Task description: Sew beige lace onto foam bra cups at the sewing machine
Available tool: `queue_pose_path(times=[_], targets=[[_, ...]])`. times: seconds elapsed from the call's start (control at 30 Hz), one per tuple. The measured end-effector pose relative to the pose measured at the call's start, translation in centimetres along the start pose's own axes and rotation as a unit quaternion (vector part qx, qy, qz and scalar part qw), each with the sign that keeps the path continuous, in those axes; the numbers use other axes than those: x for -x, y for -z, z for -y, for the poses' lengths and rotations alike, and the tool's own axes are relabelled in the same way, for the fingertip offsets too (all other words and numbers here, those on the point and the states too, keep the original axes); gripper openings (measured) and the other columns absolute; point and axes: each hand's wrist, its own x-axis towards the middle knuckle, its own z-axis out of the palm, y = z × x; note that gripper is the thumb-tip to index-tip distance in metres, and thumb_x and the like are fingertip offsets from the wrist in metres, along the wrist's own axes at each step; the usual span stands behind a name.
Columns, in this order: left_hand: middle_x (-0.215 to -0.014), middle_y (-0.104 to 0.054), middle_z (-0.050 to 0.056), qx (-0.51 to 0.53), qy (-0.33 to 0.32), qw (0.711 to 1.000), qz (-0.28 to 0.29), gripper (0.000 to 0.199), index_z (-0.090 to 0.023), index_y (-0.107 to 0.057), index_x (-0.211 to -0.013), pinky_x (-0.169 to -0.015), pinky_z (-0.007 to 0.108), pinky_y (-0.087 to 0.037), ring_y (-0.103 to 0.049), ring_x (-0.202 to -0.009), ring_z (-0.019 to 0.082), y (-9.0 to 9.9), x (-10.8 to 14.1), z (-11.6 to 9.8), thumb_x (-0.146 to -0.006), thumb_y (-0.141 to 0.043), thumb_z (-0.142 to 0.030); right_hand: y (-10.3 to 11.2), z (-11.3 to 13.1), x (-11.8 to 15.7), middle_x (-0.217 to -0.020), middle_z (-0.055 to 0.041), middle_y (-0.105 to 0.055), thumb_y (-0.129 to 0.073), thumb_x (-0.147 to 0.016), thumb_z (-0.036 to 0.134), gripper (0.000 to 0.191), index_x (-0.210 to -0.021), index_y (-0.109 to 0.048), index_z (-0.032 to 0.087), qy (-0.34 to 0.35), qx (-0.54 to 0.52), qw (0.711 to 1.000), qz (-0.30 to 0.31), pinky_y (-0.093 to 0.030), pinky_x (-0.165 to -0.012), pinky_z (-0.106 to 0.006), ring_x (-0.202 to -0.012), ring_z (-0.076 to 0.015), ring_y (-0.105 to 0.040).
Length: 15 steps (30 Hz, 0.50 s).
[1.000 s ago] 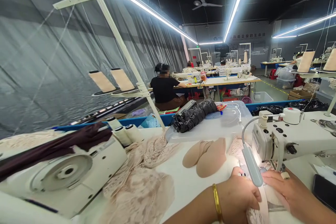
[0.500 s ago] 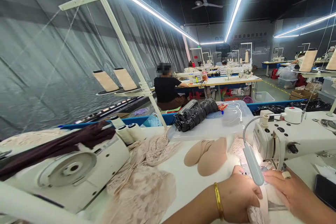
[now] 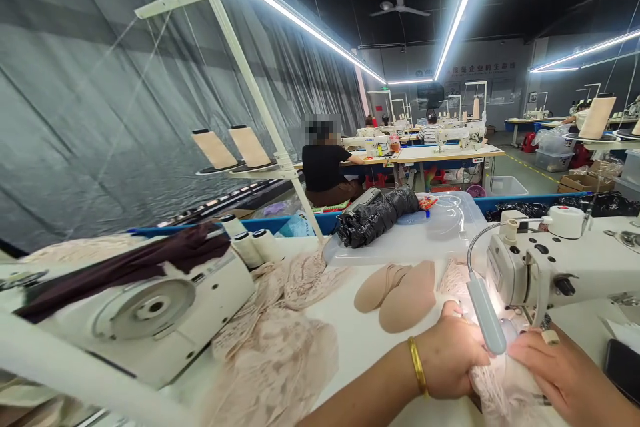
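Note:
At the lower right, my left hand (image 3: 453, 350), with a gold bangle on the wrist, is closed on pale pink lace fabric (image 3: 493, 393) that hangs below its fingers. Facing it, my right hand (image 3: 555, 363) grips the same fabric, its fingers pressed together beside the needle area. Both hands are at the head of a white sewing machine (image 3: 545, 270). A grey gooseneck lamp (image 3: 486, 317) hangs in front and hides some fingertips and the stitching spot. Two beige bra cups (image 3: 407, 297) lie on the table left of my hands.
More lace (image 3: 280, 353) is heaped at centre left, beside another white machine (image 3: 165, 320) with dark cloth over it. A translucent plastic lid (image 3: 450, 223) bears a black plastic-wrapped bundle (image 3: 377, 217). A thread stand (image 3: 250, 80) rises at left. A co-worker (image 3: 323, 170) sits ahead.
The view has shifted slightly to the left. My left fingers have drawn in under the lamp, and the lace below them has bunched and spread rightward. Both hands stay at the machine.

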Motion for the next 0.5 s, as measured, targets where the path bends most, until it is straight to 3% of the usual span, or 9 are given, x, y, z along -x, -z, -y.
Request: queue_pose_path(times=[0.1,0.2,0.27,0.37,0.5], targets=[[-0.089,-0.074,-0.004,-0.032,-0.003,0.999,-0.013,0.012,-0.021,-0.061,-0.079,-0.089,0.044,-0.035,-0.067,-0.084,0.02,0.0,0.0,0.1,-0.088,-0.068,-0.021,1.5,0.7,-0.8,-0.117,0.0018,-0.082,-0.057,-0.103,0.009,0.042,-0.136,-0.065,0.033,0.049,-0.018,0.998,0.041,-0.06,-0.099,-0.036,-0.095,-0.018,-0.079],[-0.085,-0.074,-0.003,-0.068,-0.01,0.997,-0.021,0.008,-0.022,-0.063,-0.082,-0.09,0.045,-0.036,-0.067,-0.082,0.021,0.0,0.0,0.1,-0.087,-0.07,-0.02,2.9,1.9,-2.1,-0.12,0.0,-0.081,-0.055,-0.107,0.015,0.028,-0.128,-0.066,0.032,0.091,-0.043,0.992,0.069,-0.059,-0.093,-0.035,-0.099,-0.0196,-0.077],[-0.086,-0.075,-0.003,-0.087,-0.026,0.996,-0.023,0.011,-0.021,-0.064,-0.083,-0.093,0.046,-0.036,-0.067,-0.083,0.021,0.1,-0.1,0.0,-0.084,-0.073,-0.016,3.5,2.7,-2.9,-0.115,-0.0005,-0.082,-0.051,-0.114,0.025,0.017,-0.113,-0.067,0.029,0.123,-0.057,0.989,0.063,-0.058,-0.084,-0.032,-0.099,-0.0203,-0.075],[-0.085,-0.076,-0.005,-0.117,-0.058,0.991,-0.03,0.023,-0.019,-0.055,-0.072,-0.096,0.05,-0.035,-0.066,-0.081,0.02,0.1,-0.1,-0.2,-0.081,-0.072,-0.007,3.9,3.4,-3.4,-0.105,0.0015,-0.083,-0.045,-0.118,0.033,0.028,-0.098,-0.064,0.027,0.15,-0.069,0.986,0.03,-0.055,-0.08,-0.028,-0.093,-0.0178,-0.074],[-0.08,-0.071,-0.008,-0.15,-0.08,0.984,-0.052,0.031,-0.018,-0.044,-0.067,-0.091,0.05,-0.038,-0.061,-0.073,0.018,-0.1,-0.1,-0.6,-0.079,-0.069,-0.003,3.5,3.1,-2.8,-0.101,0.0025,-0.083,-0.047,-0.115,0.022,0.026,-0.097,-0.065,0.026,0.143,-0.06,0.988,0.015,-0.053,-0.078,-0.029,-0.088,-0.0173,-0.073]])
